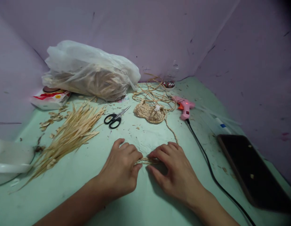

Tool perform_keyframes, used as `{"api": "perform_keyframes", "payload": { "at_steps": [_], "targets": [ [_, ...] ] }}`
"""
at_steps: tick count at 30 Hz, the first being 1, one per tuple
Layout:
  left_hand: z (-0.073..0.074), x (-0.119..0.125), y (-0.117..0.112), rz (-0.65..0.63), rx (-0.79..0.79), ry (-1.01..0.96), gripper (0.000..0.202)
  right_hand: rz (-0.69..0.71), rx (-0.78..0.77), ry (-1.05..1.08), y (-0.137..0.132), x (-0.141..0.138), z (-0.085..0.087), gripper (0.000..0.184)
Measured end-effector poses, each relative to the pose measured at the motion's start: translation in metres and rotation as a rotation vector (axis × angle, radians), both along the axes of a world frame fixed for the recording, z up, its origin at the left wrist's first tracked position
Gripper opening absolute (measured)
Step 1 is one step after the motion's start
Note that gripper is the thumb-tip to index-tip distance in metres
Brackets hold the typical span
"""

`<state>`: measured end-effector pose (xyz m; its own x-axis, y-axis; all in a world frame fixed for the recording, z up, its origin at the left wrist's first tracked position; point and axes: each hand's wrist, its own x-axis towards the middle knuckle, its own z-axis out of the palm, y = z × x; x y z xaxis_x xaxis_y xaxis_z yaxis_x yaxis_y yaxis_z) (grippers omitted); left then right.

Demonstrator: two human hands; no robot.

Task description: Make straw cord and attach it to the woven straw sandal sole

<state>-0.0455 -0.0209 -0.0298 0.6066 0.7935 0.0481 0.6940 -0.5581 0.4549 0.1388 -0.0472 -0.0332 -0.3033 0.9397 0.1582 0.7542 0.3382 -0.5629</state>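
My left hand (124, 166) pinches one end of a few folded strands of twisted straw cord (147, 160) between thumb and fingers, low over the table. My right hand (173, 169) curls its fingers over the other end of the strands, its thumb a little apart from the fingertips. A single length of the cord runs from behind my right hand up to a coiled, woven straw piece (147, 112). White beads (157, 108) sit on that piece. Loose loops of cord (150, 92) lie behind it. The parts of the strands under my fingers are hidden.
Black-handled scissors (116, 118) and dry straw strips (75, 128) lie to the left. A pink glue gun (185, 108) with a black cable (211, 172) and a phone (251, 169) are right. Behind stand a stuffed plastic bag (91, 70) and a bead container (169, 84).
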Motion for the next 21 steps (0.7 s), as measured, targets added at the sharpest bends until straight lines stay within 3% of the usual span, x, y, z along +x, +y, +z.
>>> {"api": "perform_keyframes", "payload": {
  "at_steps": [8, 21],
  "targets": [
    [0.011, -0.008, 0.004, -0.021, -0.025, 0.124, 0.011, -0.008, 0.023, -0.032, 0.002, -0.002, -0.004, 0.010],
    [0.014, -0.015, 0.011, 0.013, -0.121, 0.131, 0.005, -0.043, -0.009, -0.046, -0.001, 0.010, -0.001, 0.015]
  ]
}}
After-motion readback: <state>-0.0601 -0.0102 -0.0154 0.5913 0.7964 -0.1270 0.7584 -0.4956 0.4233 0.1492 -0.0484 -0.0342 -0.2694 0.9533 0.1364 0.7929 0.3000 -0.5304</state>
